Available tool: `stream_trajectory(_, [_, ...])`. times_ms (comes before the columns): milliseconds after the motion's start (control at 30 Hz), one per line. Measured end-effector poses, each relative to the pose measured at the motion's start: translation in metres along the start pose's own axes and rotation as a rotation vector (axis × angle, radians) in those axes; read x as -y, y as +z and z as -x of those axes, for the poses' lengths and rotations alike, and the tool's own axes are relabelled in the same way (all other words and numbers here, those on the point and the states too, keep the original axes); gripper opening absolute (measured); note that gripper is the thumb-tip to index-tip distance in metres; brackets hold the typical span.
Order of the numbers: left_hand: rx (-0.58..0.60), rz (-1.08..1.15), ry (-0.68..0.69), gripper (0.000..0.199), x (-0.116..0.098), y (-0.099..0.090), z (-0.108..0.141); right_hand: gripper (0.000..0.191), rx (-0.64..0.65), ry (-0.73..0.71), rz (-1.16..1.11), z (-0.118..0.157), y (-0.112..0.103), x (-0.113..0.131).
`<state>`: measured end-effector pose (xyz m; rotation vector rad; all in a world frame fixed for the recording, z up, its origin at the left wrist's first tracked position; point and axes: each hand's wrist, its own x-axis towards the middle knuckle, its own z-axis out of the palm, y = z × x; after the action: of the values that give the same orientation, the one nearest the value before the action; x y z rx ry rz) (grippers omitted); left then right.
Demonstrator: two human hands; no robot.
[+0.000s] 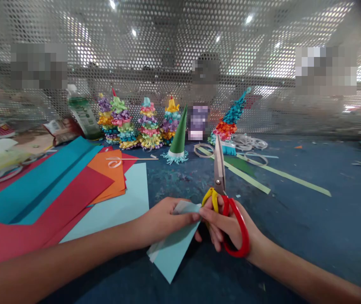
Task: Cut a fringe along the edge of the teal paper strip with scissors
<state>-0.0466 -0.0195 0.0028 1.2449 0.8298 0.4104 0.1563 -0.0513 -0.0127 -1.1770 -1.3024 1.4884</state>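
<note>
A left hand pinches a piece of folded light-blue paper between thumb and fingers near its upper end, while the right hand brings its thumb and fingertips to the same corner, the rest of that hand curled through the handles of a pair of scissors. The blades, which look to be together, point up and away from the sheet, one handle red, the other yellow. The step in hand appears to be folding or lining up the paper rather than cutting it; any cut would call for the left hand to keep the layers pressed flat and the right to swing the blades down to an edge. The paper hangs at a slant just above the near middle of the dark blue table, its lower corner pointing toward the wearer, its top end curling over the left thumb, and whitish layers showing along its left edge; how many layers there are cannot be told. Beyond the hands stands a green cone with a light-blue fringe around its base, and behind it a row of colorful curled-paper trees. At left lie overlapping teal, red and orange sheets; at right, pale green strips.
</note>
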Motion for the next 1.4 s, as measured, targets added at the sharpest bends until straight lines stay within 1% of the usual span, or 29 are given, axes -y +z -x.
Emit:
stream_trajectory(67, [-0.035, 0.009, 0.004, 0.033, 0.0, 0.001, 0.0, 0.046, -0.01, -0.001, 0.015, 0.0, 0.002, -0.001])
stream_trajectory(167, [-0.055, 0.023, 0.013, 0.034, 0.001, 0.001, 0.0, 0.048, -0.016, -0.007, 0.049, -0.001, 0.002, -0.001])
stream_trajectory(267, [-0.078, 0.052, 0.018, 0.035, -0.001, 0.002, 0.001, 0.051, -0.008, -0.018, 0.13, -0.005, -0.004, 0.004])
stream_trajectory(367, [-0.118, 0.083, 0.033, 0.032, -0.004, 0.003, 0.003, 0.058, 0.06, 0.006, 0.278, -0.01, -0.021, 0.016])
stream_trajectory(433, [-0.148, 0.101, 0.052, 0.03, -0.005, 0.003, 0.005, 0.063, 0.11, 0.037, 0.424, -0.012, -0.037, 0.028])
stream_trajectory(467, [-0.161, 0.109, 0.068, 0.029, -0.005, 0.003, 0.006, 0.061, 0.119, 0.04, 0.512, -0.012, -0.046, 0.034])
stream_trajectory(600, [-0.188, 0.121, 0.162, 0.033, -0.005, 0.001, 0.011, 0.057, 0.11, -0.027, 0.836, -0.005, -0.072, 0.053])
stream_trajectory(700, [-0.202, 0.12, 0.187, 0.035, -0.006, -0.002, 0.016, 0.055, 0.11, -0.045, 0.974, 0.005, -0.082, 0.057])
stream_trajectory(800, [-0.246, 0.099, 0.15, 0.037, -0.009, -0.007, 0.022, 0.054, 0.167, -0.01, 1.051, 0.014, -0.083, 0.053])
stream_trajectory(933, [-0.305, 0.07, 0.117, 0.037, -0.011, -0.011, 0.028, 0.054, 0.212, 0.071, 1.127, 0.022, -0.076, 0.047])
stream_trajectory(1133, [-0.274, 0.093, 0.133, 0.035, -0.011, -0.008, 0.027, 0.057, 0.211, 0.136, 1.122, 0.03, -0.062, 0.052])
stream_trajectory(1267, [-0.283, 0.098, 0.193, 0.027, -0.008, -0.009, 0.024, 0.053, 0.132, 0.154, 1.174, 0.034, -0.057, 0.058])
stream_trajectory(1333, [-0.256, 0.097, 0.226, 0.023, -0.006, -0.011, 0.023, 0.053, 0.112, 0.151, 1.196, 0.035, -0.054, 0.06])
stream_trajectory(1400, [-0.219, 0.116, 0.245, 0.023, -0.004, -0.012, 0.023, 0.054, 0.127, 0.133, 1.193, 0.035, -0.051, 0.06])
